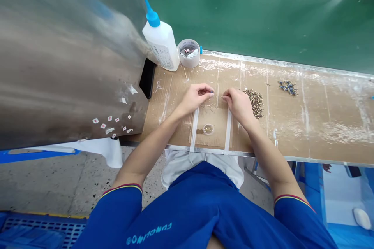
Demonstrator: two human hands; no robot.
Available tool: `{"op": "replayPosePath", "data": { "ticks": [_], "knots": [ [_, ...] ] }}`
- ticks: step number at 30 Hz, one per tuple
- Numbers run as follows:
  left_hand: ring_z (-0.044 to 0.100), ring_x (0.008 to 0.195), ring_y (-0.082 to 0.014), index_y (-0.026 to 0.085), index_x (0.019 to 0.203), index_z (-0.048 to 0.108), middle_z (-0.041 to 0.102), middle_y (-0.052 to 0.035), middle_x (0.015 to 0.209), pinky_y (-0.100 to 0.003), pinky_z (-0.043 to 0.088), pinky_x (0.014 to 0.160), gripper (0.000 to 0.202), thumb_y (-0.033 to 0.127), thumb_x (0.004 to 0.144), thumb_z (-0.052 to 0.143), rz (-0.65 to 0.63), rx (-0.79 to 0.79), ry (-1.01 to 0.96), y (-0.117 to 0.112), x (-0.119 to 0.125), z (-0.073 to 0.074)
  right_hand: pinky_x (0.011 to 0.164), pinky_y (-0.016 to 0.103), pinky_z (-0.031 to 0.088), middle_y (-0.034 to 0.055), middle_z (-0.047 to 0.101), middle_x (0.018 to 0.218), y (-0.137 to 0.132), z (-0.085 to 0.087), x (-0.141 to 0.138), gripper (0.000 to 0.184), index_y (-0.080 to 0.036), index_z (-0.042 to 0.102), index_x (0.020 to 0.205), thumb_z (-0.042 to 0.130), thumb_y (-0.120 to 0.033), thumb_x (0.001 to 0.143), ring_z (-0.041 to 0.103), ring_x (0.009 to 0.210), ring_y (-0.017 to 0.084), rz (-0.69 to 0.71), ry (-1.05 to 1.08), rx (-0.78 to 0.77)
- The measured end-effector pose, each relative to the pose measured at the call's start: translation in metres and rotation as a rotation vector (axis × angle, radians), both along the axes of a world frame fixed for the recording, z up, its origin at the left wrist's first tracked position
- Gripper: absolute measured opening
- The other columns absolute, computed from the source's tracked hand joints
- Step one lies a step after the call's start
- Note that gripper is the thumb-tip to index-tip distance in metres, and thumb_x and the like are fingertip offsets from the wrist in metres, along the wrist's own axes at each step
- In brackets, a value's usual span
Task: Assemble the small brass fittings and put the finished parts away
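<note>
My left hand [196,99] hovers over the cardboard-covered bench, thumb and forefinger pinched on a tiny part with a bluish tip; its kind is too small to make out. A short gap to the right, my right hand [238,103] has its fingertips pressed together, and whatever they hold is hidden. Just beyond that hand lies a heap of small brass-coloured metal parts [256,103]. Farther right is a smaller pile of parts with blue on them [288,88]. A small round clear dish [208,129] sits on the cardboard between my forearms.
A white bottle with a blue nozzle [162,44] stands at the back left, beside a tape roll [189,60] holding scraps. A black phone-like object [147,78] leans near the metal panel [87,54]. Behind the bench runs a green belt-like surface [248,19].
</note>
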State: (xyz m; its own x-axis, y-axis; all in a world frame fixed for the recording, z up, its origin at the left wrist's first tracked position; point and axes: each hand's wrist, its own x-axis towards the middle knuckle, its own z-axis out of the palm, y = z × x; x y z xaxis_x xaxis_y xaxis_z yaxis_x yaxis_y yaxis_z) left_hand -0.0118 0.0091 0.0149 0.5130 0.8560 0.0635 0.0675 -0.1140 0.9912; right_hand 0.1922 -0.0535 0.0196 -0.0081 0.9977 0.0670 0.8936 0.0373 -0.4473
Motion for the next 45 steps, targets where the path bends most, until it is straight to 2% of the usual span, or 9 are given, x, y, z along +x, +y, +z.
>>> {"op": "replayPosePath", "data": {
  "ticks": [3,7,12,16,20,24,33,41,45],
  "knots": [
    [0.065,0.079,-0.0151,0.013,0.085,0.075,0.076,-0.0057,0.086,-0.029,0.053,0.079,0.012,0.023,0.079,0.072,-0.009,-0.008,0.006,0.011,0.015,-0.014,0.075,0.035,0.051,0.0059,0.073,0.085,0.007,0.003,0.004,0.005,-0.02,0.066,0.092,0.061,-0.022,0.092,0.064,0.074,0.02,-0.091,0.308,0.03],
    [0.068,0.081,-0.0161,0.013,0.086,0.076,0.076,-0.0068,0.089,-0.029,0.054,0.078,0.013,0.023,0.079,0.072,-0.001,-0.024,-0.001,0.01,0.016,-0.028,0.072,0.033,0.054,0.0046,0.075,0.085,0.008,-0.003,0.007,0.012,-0.02,0.069,0.092,0.064,-0.03,0.088,0.065,0.073,0.017,-0.141,0.63,-0.001],
    [0.066,0.076,-0.0149,0.015,0.087,0.077,0.076,-0.0066,0.089,-0.027,0.052,0.071,0.009,0.022,0.083,0.072,0.022,0.044,0.06,-0.001,0.016,-0.03,0.084,0.038,0.059,0.0061,0.078,0.094,0.006,-0.012,0.003,0.016,-0.021,0.073,0.095,0.069,-0.032,0.084,0.071,0.087,0.02,-0.097,0.817,-0.058],
    [0.064,0.073,-0.0139,0.017,0.087,0.077,0.074,-0.0044,0.085,-0.026,0.05,0.07,0.007,0.02,0.086,0.071,0.029,0.142,0.131,-0.008,0.018,-0.026,0.09,0.04,0.06,0.0064,0.078,0.1,0.006,-0.015,0.0,0.016,-0.021,0.072,0.092,0.072,-0.036,0.085,0.072,0.095,0.021,-0.094,0.839,-0.049],
    [0.06,0.069,-0.0133,0.017,0.088,0.078,0.072,-0.0032,0.082,-0.027,0.048,0.069,0.009,0.02,0.089,0.069,0.032,0.208,0.176,-0.01,0.018,-0.025,0.083,0.039,0.061,0.0058,0.078,0.093,0.004,-0.017,-0.004,0.024,-0.021,0.073,0.097,0.072,-0.043,0.087,0.072,0.086,0.02,-0.108,0.881,-0.077],
    [0.06,0.069,-0.0135,0.017,0.084,0.078,0.072,-0.0031,0.08,-0.027,0.047,0.07,0.011,0.022,0.091,0.07,0.02,0.227,0.205,-0.009,0.017,-0.024,0.078,0.038,0.062,0.0059,0.078,0.092,0.002,-0.019,-0.008,0.029,-0.021,0.075,0.1,0.074,-0.046,0.085,0.072,0.082,0.02,-0.134,0.893,-0.059],
    [0.06,0.068,-0.0136,0.016,0.079,0.076,0.072,-0.0033,0.078,-0.027,0.046,0.069,0.015,0.024,0.091,0.07,0.014,0.224,0.217,-0.008,0.018,-0.025,0.073,0.037,0.063,0.0032,0.074,0.078,0.002,-0.021,-0.011,0.026,-0.021,0.07,0.084,0.082,-0.043,0.079,0.072,0.075,0.019,-0.199,0.948,-0.086],
    [0.06,0.071,-0.0154,0.017,0.079,0.072,0.069,-0.0032,0.077,-0.029,0.047,0.072,0.016,0.024,0.093,0.067,-0.045,0.3,0.264,-0.006,0.017,-0.029,0.07,0.036,0.059,0.0043,0.076,0.082,-0.002,-0.016,-0.01,0.021,-0.021,0.07,0.085,0.077,-0.041,0.083,0.07,0.073,0.019,-0.134,0.805,-0.068],
    [0.06,0.074,-0.0168,0.017,0.077,0.069,0.067,-0.0033,0.078,-0.03,0.047,0.074,0.015,0.021,0.092,0.066,-0.113,0.35,0.286,-0.004,0.016,-0.033,0.068,0.034,0.056,0.0038,0.074,0.079,-0.003,-0.016,-0.004,0.017,-0.021,0.068,0.083,0.073,-0.036,0.084,0.067,0.071,0.019,-0.06,0.756,-0.121]
  ]
}}
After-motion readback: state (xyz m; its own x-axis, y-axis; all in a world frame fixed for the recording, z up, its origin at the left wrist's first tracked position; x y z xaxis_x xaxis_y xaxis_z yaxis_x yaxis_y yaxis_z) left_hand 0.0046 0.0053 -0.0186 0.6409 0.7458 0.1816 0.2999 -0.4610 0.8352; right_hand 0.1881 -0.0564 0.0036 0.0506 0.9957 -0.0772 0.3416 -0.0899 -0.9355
